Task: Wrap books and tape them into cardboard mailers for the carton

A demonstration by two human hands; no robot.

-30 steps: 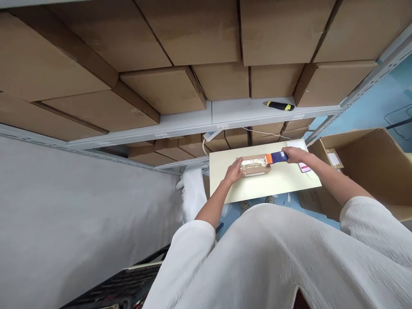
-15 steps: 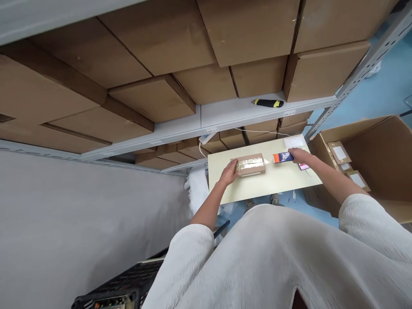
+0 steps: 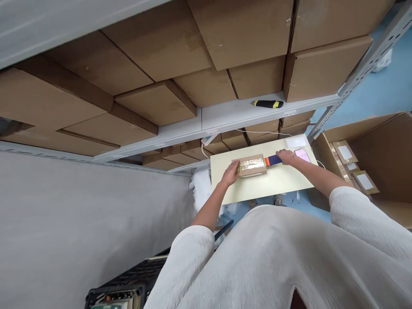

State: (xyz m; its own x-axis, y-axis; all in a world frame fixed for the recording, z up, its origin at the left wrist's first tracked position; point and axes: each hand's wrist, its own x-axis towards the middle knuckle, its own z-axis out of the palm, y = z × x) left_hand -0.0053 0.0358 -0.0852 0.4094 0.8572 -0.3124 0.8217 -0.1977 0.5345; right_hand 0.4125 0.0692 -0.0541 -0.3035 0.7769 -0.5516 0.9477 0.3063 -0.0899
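Note:
A small brown carton [image 3: 252, 165] with shiny clear tape over its top lies on the pale yellow board [image 3: 264, 187]. My left hand [image 3: 230, 173] grips the carton's left end. In my right hand [image 3: 287, 157] is a dark blue and orange tape dispenser [image 3: 273, 160], its orange end against the carton's right side. Just right of that hand, a phone with a lit pink screen [image 3: 302, 155] lies on the board, near a white pad [image 3: 295, 142].
Brown boxes [image 3: 257, 77] fill the shelf ahead, where a black and yellow knife [image 3: 268, 104] lies on the edge. A large open carton [image 3: 383, 159] holding small labelled boxes stands right. A black crate [image 3: 141, 274] is at lower left.
My right hand has moved left with the tape dispenser, up to the carton's right side. The phone now shows more fully. My left hand stays on the carton.

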